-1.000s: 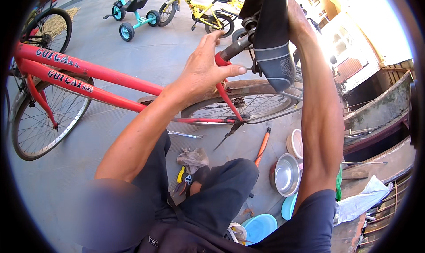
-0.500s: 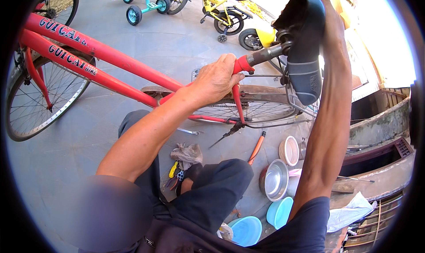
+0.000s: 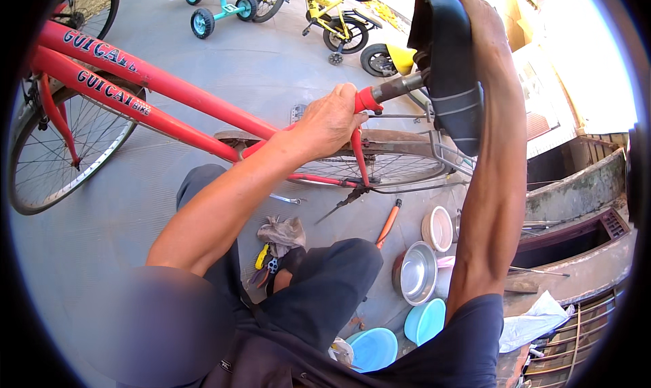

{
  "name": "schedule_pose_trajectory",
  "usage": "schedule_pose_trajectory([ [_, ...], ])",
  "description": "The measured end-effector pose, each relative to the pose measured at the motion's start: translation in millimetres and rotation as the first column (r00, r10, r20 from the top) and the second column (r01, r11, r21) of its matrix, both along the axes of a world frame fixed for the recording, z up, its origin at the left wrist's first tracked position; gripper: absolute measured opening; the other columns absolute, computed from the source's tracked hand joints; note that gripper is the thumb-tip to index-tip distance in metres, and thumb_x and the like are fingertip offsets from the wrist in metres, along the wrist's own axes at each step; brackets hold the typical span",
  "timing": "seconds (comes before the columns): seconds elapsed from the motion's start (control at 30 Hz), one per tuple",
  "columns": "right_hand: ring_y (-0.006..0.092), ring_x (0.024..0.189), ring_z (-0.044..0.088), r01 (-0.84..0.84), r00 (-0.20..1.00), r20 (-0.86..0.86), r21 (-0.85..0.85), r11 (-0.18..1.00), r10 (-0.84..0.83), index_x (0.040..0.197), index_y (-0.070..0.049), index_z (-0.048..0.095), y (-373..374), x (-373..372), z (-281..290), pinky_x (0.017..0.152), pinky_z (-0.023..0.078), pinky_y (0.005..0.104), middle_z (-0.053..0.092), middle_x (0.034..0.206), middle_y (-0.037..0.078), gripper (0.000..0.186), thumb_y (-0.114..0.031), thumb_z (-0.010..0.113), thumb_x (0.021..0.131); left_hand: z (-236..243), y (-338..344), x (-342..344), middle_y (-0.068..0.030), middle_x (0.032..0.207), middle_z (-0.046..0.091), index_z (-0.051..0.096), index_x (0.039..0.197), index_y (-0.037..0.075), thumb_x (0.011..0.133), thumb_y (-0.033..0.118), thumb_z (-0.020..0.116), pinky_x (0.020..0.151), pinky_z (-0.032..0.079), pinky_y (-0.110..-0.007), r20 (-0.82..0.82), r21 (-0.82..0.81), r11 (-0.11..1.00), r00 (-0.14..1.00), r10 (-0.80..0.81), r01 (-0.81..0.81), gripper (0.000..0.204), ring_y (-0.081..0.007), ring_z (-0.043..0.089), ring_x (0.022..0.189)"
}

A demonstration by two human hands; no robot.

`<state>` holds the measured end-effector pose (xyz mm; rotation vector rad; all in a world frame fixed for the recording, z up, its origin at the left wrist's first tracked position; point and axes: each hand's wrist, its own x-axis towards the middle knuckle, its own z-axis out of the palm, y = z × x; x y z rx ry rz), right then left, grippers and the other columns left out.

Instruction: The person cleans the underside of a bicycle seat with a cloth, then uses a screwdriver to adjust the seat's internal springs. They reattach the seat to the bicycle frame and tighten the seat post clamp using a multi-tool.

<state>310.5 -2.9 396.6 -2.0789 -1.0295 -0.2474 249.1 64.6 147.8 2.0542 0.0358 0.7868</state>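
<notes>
A red bicycle frame (image 3: 183,93) lies on its side across the view. My left hand (image 3: 330,120) is closed round the frame tube just below the seat clamp. The black saddle (image 3: 444,69) sits on a metal seat post (image 3: 397,87) that runs into that clamp. Against the saddle's upper surface rests my right hand (image 3: 480,23), seemingly gripping it; its fingertips are partly hidden. Behind my left hand are the rear wheel (image 3: 413,165) and rear rack (image 3: 444,150).
On the ground near my legs lie a spanner (image 3: 286,199), a grey rag (image 3: 281,232), pliers (image 3: 272,266) and an orange-handled tool (image 3: 388,225). A metal basin (image 3: 416,273) and blue basins (image 3: 373,351) stand right. Children's bikes, one yellow (image 3: 319,8), stand at the back.
The saddle and my right hand have shifted left, and the saddle has turned a little. My left hand keeps its hold on the frame.
</notes>
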Motion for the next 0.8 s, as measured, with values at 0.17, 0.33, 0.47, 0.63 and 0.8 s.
schedule_pose_trajectory([
  [0.17,0.0173,0.077,0.060,0.062,0.992,0.116,-0.045,0.997,-0.056,0.093,0.002,0.072,1.3,13.8,-2.5,0.073,0.045,0.0317,0.067,0.080,0.009,0.068,-0.063,0.052,0.092,-1.8,11.6,1.1,-0.0272,0.102,0.057,0.042,0.105,0.001,0.091,0.024,0.065,0.080,0.046,-0.053,-0.006,-0.040,0.998,0.999,-0.041,0.040,0.036,-0.0471,0.059,0.092],
  [0.33,0.0171,0.074,0.058,0.140,0.986,0.101,-0.053,0.989,-0.134,0.082,0.000,0.072,-1.8,14.0,1.4,0.072,0.045,0.0321,0.066,0.076,0.007,0.070,-0.066,0.051,0.091,6.7,7.6,-7.0,-0.0225,0.102,0.063,0.046,0.105,0.003,0.095,0.018,0.061,0.080,0.048,-0.047,-0.068,0.005,1.000,0.998,0.016,-0.016,0.024,-0.0407,0.063,0.092],
  [0.47,0.0174,0.074,0.058,0.175,0.979,0.110,-0.046,0.983,-0.169,0.083,0.001,0.071,-7.6,10.5,2.0,0.072,0.044,0.0328,0.065,0.075,0.008,0.071,-0.065,0.048,0.093,11.9,15.0,-10.1,-0.0246,0.114,0.060,0.046,0.120,0.000,0.093,0.034,0.064,0.090,0.048,-0.045,-0.071,-0.071,0.996,0.996,-0.059,0.054,0.047,-0.0391,0.060,0.107],
  [0.63,0.0259,0.084,0.062,-0.034,0.954,0.299,-0.008,0.999,0.034,0.097,0.006,0.069,-7.2,20.4,-5.9,0.082,0.046,0.0374,0.068,0.083,0.018,0.069,-0.057,0.042,0.099,73.3,50.3,-14.5,-0.0240,0.144,0.040,0.030,0.147,-0.001,0.090,0.048,0.066,0.108,0.040,-0.040,0.414,-0.245,0.928,0.896,-0.163,0.282,0.083,-0.0304,0.043,0.133],
  [0.8,0.0372,0.094,0.066,-0.042,0.933,0.347,-0.146,0.988,0.091,0.100,0.009,0.067,2.1,39.9,0.8,0.084,0.048,0.0436,0.069,0.095,0.028,0.072,-0.057,0.040,0.099,158.4,34.8,-12.4,-0.0156,0.110,0.063,0.054,0.124,-0.007,0.077,0.043,0.081,0.083,0.050,-0.028,0.514,-0.284,0.908,0.848,-0.128,0.308,0.073,-0.0194,0.059,0.103],
])
